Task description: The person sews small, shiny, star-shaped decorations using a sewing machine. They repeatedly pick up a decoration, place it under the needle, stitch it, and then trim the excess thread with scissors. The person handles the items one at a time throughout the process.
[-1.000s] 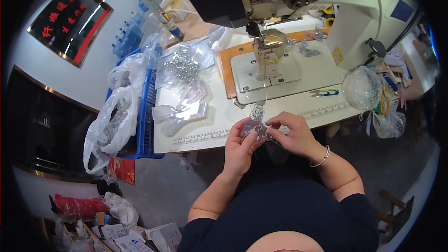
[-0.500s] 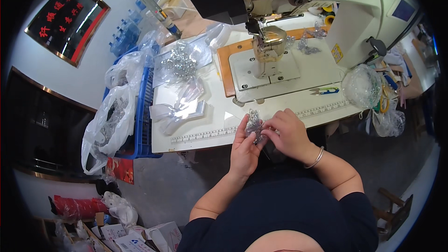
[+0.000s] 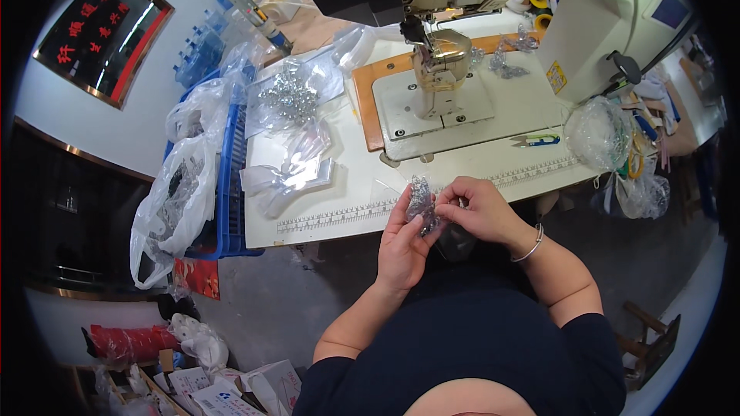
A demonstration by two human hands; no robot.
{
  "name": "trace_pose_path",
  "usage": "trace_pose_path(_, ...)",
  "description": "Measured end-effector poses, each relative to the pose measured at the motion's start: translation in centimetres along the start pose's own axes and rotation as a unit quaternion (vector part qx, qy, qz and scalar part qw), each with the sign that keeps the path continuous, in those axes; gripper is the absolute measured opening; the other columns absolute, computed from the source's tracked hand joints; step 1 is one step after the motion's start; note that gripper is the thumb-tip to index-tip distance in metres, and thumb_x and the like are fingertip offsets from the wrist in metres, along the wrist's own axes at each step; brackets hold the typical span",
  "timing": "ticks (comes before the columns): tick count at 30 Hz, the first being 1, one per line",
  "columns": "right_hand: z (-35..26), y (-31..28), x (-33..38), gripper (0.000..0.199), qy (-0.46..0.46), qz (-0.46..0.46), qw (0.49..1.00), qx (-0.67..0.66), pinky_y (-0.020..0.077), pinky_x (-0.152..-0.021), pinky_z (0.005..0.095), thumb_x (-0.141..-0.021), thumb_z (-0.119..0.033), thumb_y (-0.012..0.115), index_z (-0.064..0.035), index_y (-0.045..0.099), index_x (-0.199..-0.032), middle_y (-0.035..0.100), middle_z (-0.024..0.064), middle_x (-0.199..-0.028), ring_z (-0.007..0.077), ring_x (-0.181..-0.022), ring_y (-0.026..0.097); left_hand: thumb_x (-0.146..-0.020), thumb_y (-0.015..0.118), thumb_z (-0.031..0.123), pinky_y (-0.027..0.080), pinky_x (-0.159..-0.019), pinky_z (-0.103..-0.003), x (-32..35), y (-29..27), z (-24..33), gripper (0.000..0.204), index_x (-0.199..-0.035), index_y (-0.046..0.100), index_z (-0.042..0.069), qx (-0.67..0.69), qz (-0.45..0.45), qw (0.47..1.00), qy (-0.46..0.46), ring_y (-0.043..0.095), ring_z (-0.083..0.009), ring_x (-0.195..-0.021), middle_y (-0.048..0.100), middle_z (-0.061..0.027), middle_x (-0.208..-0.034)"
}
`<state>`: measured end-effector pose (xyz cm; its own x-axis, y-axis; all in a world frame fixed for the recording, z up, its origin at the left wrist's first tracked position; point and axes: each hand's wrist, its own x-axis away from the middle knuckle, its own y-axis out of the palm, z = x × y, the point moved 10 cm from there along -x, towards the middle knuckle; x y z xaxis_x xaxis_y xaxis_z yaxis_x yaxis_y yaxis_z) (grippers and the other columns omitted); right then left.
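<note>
My left hand (image 3: 402, 253) is closed on a small silvery, glittering beaded piece with clear, greyish material (image 3: 421, 199), held just over the front edge of the sewing table. Thumb and fingers grip its lower left side. At the piece's right edge, my right hand (image 3: 482, 212) is pinched, thumb against fingertips; whatever is between them is too small to make out. A silver bangle (image 3: 532, 243) circles the right wrist. Behind the hands, a printed ruler strip (image 3: 331, 221) runs along the table edge.
An industrial sewing machine (image 3: 443, 69) stands ahead. To its left lie shiny silver pieces (image 3: 289, 100) and clear plastic strips (image 3: 297, 173). Thread snips (image 3: 536, 140) rest at right, near a bundled clear bag (image 3: 599, 139). A blue crate (image 3: 231, 185) adjoins the table's left side.
The whole view has shifted slightly. My right hand's fingers have moved a little at the piece's edge, while my left hand keeps its grip.
</note>
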<state>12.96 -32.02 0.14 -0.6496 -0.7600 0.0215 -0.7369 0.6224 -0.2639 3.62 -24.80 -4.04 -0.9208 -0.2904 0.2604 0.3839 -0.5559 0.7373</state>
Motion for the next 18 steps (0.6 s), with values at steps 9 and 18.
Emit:
trace_pose_path(9, 0.12, 0.07, 0.05, 0.012, -0.005, -0.007, 1.0, -0.005, 0.0458, -0.061, 0.0257, -0.075, -0.01, 0.067, 0.0, 0.062, -0.075, 0.06, 0.0067, -0.072, 0.0121, -0.063, 0.055, -0.09, 0.038, 0.002, 0.043, -0.097, -0.043, 0.06, -0.05, -0.19, 0.049, -0.137, 0.031, 0.013, -0.007, 0.004, 1.0, -0.005, 0.048, -0.0235, -0.116, 0.047, -0.0124, -0.126)
trace_pose_path(18, 0.25, 0.16, 0.16, 0.011, 0.001, -0.006, 1.0, -0.002, 0.046, -0.06, 0.0258, -0.074, -0.01, 0.067, -0.0004, 0.061, -0.075, 0.06, 0.0062, -0.071, 0.012, -0.063, 0.054, -0.089, 0.039, -0.001, 0.045, -0.094, -0.042, 0.05, -0.13, -0.15, 0.049, -0.136, 0.033, 0.013, -0.015, 0.005, 1.0, -0.001, 0.05, -0.0229, -0.114, 0.048, -0.012, -0.125)
